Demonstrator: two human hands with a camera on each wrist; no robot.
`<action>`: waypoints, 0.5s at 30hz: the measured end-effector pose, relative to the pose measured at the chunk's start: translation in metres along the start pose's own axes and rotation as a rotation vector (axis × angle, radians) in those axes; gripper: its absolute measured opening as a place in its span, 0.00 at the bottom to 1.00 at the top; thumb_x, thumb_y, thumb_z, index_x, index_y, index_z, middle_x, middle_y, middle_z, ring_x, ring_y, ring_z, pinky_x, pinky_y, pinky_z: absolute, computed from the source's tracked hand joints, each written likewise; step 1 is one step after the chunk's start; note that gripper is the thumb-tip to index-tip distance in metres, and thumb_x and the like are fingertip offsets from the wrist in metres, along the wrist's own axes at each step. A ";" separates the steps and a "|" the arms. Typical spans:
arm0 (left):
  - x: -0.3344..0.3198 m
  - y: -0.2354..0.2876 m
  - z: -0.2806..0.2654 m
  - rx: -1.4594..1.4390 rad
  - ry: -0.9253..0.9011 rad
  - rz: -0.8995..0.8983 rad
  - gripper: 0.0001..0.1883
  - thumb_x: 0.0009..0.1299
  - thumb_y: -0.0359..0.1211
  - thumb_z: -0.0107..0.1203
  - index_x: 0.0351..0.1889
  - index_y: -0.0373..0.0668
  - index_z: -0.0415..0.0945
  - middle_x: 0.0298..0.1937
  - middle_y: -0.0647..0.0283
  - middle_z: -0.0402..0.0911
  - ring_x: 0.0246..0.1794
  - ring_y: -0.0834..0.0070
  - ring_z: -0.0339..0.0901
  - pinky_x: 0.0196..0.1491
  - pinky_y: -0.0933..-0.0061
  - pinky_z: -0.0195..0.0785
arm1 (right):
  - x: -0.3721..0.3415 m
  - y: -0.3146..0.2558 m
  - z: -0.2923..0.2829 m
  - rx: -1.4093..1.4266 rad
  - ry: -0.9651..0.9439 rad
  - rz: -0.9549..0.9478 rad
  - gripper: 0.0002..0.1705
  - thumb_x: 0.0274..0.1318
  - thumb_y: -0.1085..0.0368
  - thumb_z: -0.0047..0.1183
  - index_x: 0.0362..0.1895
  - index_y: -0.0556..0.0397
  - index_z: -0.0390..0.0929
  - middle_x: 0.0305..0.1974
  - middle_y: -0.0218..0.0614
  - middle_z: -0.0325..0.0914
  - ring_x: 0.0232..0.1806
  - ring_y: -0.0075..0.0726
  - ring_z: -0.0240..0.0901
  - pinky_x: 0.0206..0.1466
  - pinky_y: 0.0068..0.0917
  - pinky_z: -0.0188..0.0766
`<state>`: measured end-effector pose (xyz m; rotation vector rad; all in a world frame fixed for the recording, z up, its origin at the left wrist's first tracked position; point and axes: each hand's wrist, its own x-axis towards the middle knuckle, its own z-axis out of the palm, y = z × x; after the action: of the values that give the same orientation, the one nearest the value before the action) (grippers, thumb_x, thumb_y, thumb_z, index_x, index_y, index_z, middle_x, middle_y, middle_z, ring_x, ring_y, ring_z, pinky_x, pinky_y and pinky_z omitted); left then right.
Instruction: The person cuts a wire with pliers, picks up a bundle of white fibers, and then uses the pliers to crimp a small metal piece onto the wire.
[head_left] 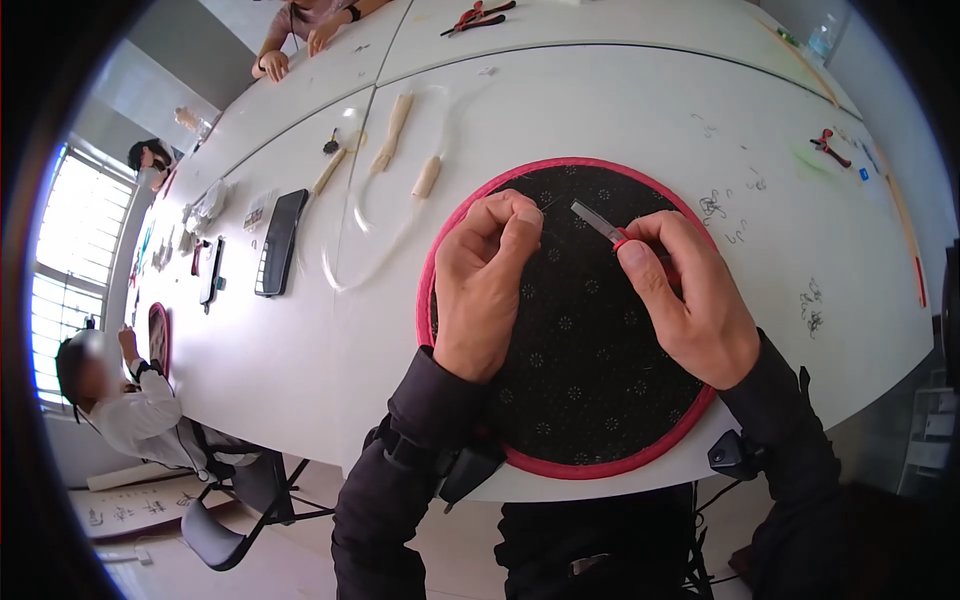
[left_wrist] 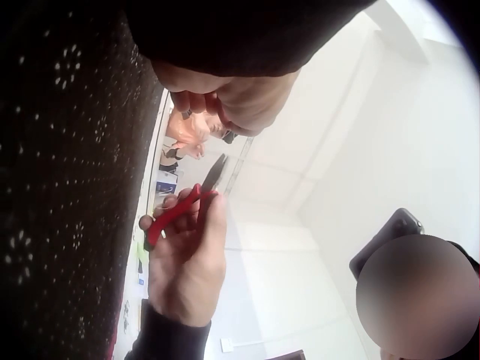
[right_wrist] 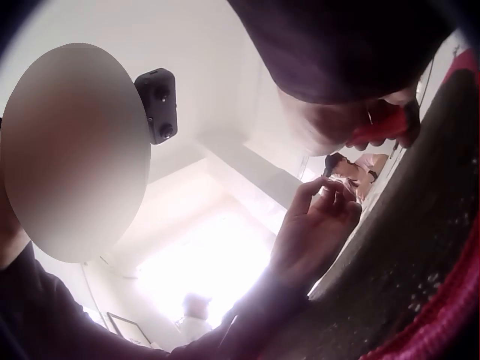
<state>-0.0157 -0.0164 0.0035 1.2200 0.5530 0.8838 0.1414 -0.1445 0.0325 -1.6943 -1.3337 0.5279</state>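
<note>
The right hand (head_left: 690, 295) grips red-handled pliers (head_left: 598, 221), their metal jaws pointing up and left over a round dark mat (head_left: 565, 340) with a red edge. In the left wrist view the pliers (left_wrist: 216, 172) show red handles inside the right hand (left_wrist: 187, 274). Across from the pliers, the left hand (head_left: 485, 285) pinches a thin wire (head_left: 550, 203) between thumb and forefinger, its other fingers curled. A small gap separates the wire from the pliers' tips. The right wrist view shows the left hand (right_wrist: 315, 232) raised above the mat; the wire cannot be made out there.
Left of the mat lie a phone (head_left: 282, 243), wooden pieces (head_left: 394, 132) and clear tubing (head_left: 358, 284). To the right are small wire bits (head_left: 712, 207) and other pliers (head_left: 830, 148). More pliers (head_left: 478, 18) lie at the back. Other people sit around the table.
</note>
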 end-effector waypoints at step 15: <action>-0.001 -0.002 0.001 0.059 -0.059 -0.035 0.10 0.77 0.34 0.54 0.46 0.34 0.77 0.46 0.66 0.76 0.45 0.81 0.70 0.54 0.76 0.63 | 0.000 0.001 0.005 0.147 -0.119 0.087 0.19 0.76 0.52 0.43 0.47 0.58 0.72 0.33 0.28 0.71 0.34 0.18 0.63 0.39 0.21 0.62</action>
<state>-0.0149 -0.0184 0.0022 1.2822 0.5550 0.8045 0.1387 -0.1428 0.0289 -1.6263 -1.2761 0.7689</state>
